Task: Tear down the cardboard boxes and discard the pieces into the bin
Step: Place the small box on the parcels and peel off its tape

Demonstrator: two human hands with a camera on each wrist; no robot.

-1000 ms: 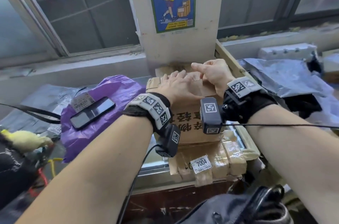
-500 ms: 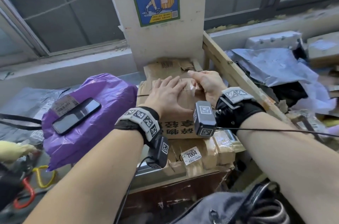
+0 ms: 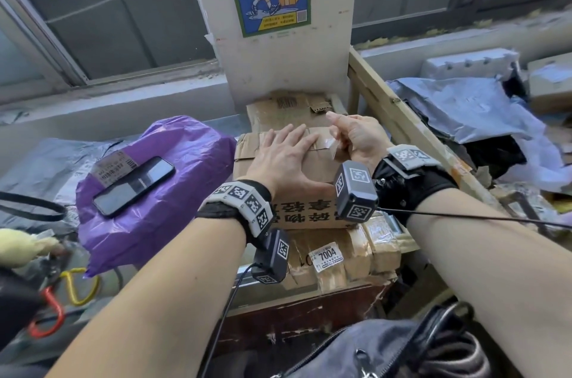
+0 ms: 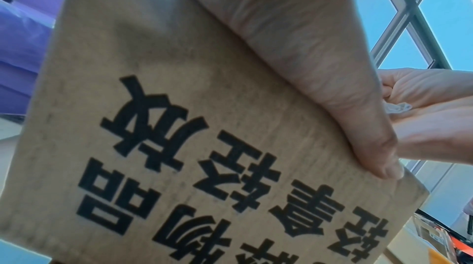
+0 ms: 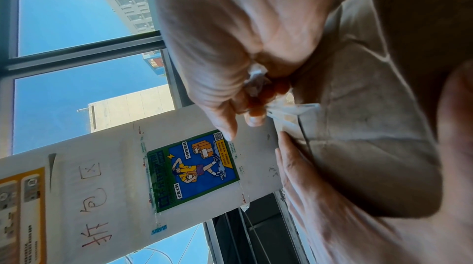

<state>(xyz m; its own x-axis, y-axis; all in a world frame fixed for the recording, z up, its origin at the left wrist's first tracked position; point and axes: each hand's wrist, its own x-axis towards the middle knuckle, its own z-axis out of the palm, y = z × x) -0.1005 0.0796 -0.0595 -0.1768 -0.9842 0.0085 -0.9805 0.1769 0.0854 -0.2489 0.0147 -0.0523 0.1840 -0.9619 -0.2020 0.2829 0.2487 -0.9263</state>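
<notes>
The cardboard box is matt brown corrugated stuff with black printed characters, a bit fuzzy and worn. The tape on it is clear, glossy plastic film, all crinkled. Purple bag next to it is shiny, wrinkly plastic, and the phone has a slick black glass face. Wooden rail looks raw and unfinished.

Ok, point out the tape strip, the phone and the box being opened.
tape strip (image 3: 332, 142), head view, the lifted clear end.
phone (image 3: 133, 185), head view, middle of its dark screen.
box (image 3: 312, 165), head view, bare top face between the hands.
</notes>
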